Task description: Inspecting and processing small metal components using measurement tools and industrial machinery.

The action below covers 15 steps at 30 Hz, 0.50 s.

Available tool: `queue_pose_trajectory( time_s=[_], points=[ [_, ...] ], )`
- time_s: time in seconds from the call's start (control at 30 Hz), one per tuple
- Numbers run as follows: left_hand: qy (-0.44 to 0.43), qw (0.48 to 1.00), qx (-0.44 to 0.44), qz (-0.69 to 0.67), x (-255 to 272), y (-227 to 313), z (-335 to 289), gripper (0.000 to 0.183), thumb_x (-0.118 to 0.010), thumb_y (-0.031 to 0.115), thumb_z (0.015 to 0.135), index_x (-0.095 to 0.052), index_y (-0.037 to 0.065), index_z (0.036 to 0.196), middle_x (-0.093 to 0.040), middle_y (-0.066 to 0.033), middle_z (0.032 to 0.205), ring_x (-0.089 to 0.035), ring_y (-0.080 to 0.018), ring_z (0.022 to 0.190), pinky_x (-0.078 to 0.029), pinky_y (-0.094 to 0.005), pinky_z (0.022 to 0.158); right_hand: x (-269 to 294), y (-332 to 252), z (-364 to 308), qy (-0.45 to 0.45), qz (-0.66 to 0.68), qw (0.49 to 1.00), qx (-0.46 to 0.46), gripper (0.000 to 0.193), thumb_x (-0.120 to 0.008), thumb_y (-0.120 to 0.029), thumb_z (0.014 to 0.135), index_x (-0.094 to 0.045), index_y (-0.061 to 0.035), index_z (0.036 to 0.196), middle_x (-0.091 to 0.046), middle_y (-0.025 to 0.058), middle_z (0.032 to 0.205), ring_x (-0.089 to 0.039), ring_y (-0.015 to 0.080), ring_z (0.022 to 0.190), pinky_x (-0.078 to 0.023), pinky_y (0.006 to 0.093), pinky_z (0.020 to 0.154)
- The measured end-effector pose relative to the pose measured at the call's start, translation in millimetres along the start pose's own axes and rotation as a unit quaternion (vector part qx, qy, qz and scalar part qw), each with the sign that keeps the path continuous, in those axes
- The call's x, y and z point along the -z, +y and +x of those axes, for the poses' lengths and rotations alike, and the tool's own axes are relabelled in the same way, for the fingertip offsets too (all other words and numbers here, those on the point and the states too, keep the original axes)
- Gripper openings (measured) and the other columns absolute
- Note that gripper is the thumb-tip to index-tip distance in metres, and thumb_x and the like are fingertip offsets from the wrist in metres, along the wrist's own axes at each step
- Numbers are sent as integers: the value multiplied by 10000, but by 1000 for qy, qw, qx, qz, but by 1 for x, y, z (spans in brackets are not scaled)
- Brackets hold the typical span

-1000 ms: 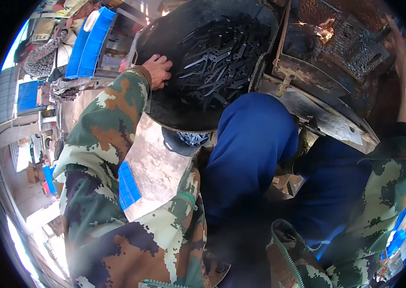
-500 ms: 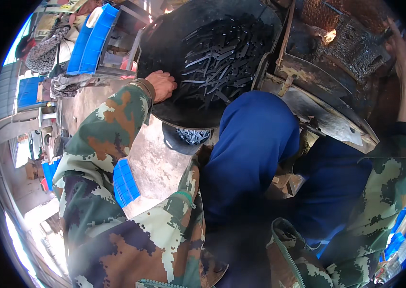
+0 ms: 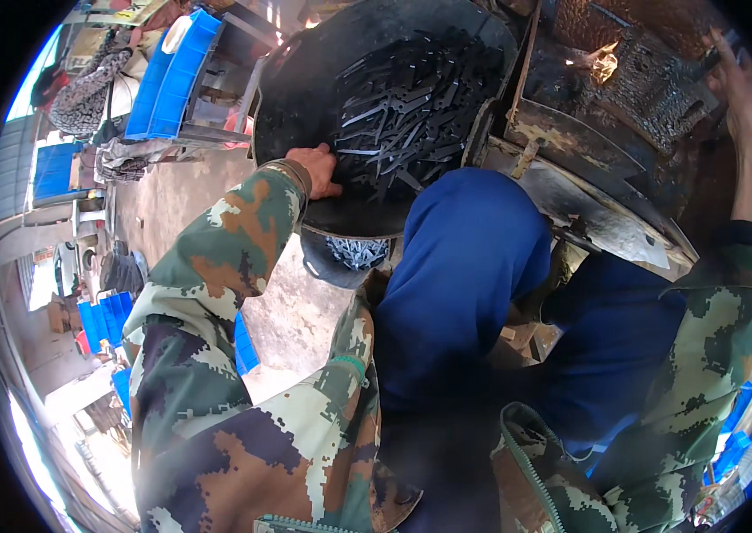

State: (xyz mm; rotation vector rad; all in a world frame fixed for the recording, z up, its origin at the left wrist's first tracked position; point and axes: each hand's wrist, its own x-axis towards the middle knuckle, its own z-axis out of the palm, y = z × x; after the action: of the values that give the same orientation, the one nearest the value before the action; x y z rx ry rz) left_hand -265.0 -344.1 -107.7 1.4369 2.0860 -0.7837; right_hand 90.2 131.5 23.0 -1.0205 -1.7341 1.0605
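Fingers of the L hand [image 3: 312, 169] are bent down into a round black basin [image 3: 291, 98], thumb a bit apart from the rest; tips are hidden, so can't tell if they pinch anything. Just to their R, in the basin's middle, lies a loose heap of dark blade-shaped metal strips [image 3: 411, 111], pointing various ways. Judging from this, a good pick-up means taking one strip by its flat faces, fingers clear of edges and points, and lifting it w/o dragging its neighbours. L wrist sits by the basin's near-left rim, forearm in a camouflage sleeve [image 3: 220, 235] slanting up from lower L, elbow bent. R hand [image 3: 738, 89] is far off at upper R — fingers raised beside a wet, dark machine bed [image 3: 647, 89], grip unclear; its bare forearm runs nearly vertical. Best kept away from the bright orange glow [image 3: 604, 62] there — approx. level w/ that hand.
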Motion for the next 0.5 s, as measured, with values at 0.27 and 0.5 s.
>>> queue_pose_trajectory(
  time_s=[0.27, 0.5],
  points=[
    [-31, 998, -34, 33, 11, -2, 3, 499, -682, 444, 806, -699, 29, 1082, -638, -192, 1186, -618, -357, 1135, -494, -450, 958, -4, -10, -10, 38, -22, 999, -9, 518, -760, -398, 859, -611, -29, 1192, -490, -53, 719, -435, 27, 595, -387, 185, 533],
    [-66, 994, -68, 56, 22, -7, -6, 428, -630, 405, 838, -721, 30, 1024, -698, -211, 1068, -661, -374, 1048, -505, -461, 944, 8, 18, 17, -9, -44, 999, -13, 451, -716, -365, 903, -610, -27, 1182, -712, -2, 979, -429, 34, 576, -393, 182, 520]
  ],
)
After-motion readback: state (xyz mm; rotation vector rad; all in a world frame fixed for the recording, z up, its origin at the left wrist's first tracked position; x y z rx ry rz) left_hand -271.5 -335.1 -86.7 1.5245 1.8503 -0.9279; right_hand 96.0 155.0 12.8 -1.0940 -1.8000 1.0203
